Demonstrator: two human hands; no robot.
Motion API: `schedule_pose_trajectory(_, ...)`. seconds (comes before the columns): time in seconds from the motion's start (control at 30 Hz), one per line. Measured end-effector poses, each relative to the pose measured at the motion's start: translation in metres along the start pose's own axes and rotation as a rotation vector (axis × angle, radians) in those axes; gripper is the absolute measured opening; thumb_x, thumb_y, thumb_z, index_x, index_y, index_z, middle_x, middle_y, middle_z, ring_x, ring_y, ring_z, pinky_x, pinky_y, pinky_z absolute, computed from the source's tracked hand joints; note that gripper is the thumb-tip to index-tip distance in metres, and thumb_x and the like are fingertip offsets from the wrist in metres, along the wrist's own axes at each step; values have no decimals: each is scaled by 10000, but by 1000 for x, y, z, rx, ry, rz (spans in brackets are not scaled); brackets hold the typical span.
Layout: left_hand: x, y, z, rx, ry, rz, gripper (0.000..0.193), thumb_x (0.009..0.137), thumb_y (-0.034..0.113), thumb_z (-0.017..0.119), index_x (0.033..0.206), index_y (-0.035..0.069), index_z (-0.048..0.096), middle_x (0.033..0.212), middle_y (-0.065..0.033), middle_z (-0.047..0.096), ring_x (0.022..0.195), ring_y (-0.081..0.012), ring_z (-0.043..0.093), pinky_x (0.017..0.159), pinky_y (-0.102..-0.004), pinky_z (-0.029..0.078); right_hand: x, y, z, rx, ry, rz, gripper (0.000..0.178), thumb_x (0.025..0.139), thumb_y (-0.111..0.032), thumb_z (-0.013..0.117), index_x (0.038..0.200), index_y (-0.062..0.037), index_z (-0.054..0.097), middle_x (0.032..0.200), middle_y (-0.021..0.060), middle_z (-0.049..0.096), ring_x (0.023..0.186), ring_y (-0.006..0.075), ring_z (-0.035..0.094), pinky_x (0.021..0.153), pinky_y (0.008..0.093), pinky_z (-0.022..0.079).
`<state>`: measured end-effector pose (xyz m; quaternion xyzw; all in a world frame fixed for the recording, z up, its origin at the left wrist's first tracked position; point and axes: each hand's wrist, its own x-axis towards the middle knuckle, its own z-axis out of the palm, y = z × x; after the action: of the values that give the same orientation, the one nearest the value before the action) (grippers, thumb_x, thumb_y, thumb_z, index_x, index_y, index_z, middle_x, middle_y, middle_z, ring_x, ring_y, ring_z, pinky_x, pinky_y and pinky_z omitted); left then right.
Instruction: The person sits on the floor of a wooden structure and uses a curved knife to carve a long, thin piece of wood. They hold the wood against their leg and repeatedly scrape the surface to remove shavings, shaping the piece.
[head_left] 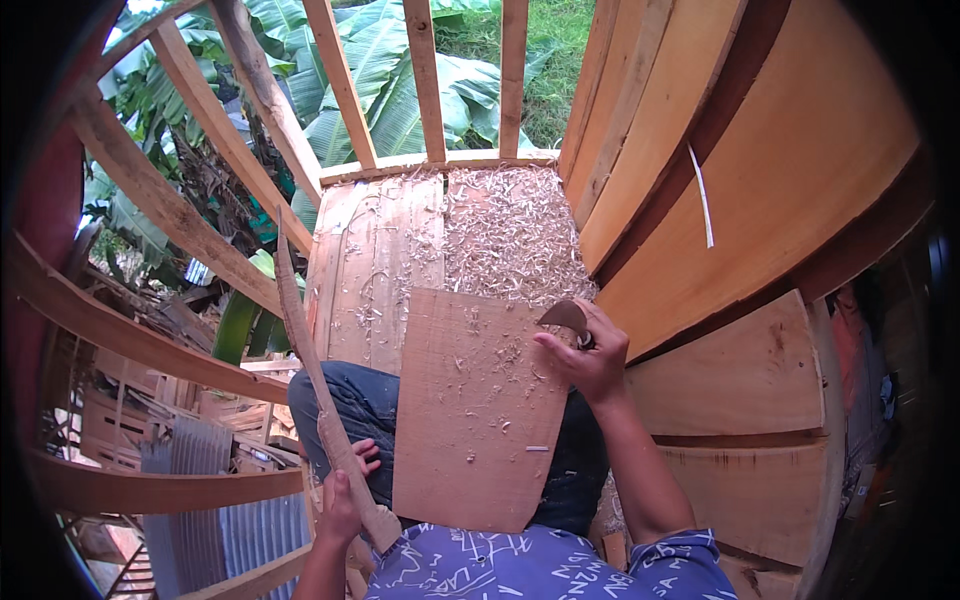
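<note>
A flat wooden board (470,420) lies across my lap, with curls and crumbs of shavings on it. My right hand (592,352) is at its far right corner, fingers closed round a dark brown, curved piece with a blade-like edge (563,317); its exact kind I cannot tell. A long, slightly bent wooden stick (325,400) slants up along my left side, its lower end against my shirt. My left hand (345,500) grips it near that lower end, thumb on one side and fingertips showing on the other.
Wood shavings (515,230) thickly cover the far right of the plank floor (345,280). Wooden slats (215,130) rise ahead and at the left. Wide boards (760,200) form a wall at the right. Corrugated sheets (200,490) stand outside, lower left; banana leaves (380,100) hang beyond.
</note>
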<state>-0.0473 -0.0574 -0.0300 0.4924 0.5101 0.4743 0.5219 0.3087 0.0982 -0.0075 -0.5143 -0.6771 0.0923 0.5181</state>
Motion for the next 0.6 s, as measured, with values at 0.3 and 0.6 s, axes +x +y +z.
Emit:
schedule_pose_trajectory(0.3, 2, -11, 30, -407, 6, -193, 537, 1026, 498, 188, 943, 59, 487, 1323, -212, 479, 1161, -272, 489, 1018, -393, 368, -7, -14, -13, 43, 62, 91, 394, 711, -228, 847, 964, 35, 697, 960, 158, 700, 876, 245, 690, 765, 326, 535)
schedule_pose_trajectory(0.6, -27, -32, 39, -1098, -104, 40, 553, 996, 567, 188, 961, 73, 436, 1440, -269, 359, 1330, -335, 387, 1113, -450, 286, 28, -25, 26, 143, -196, 335, 329, 751, -320, 798, 788, -4, 713, 594, 100, 645, 548, 174, 636, 557, 309, 494)
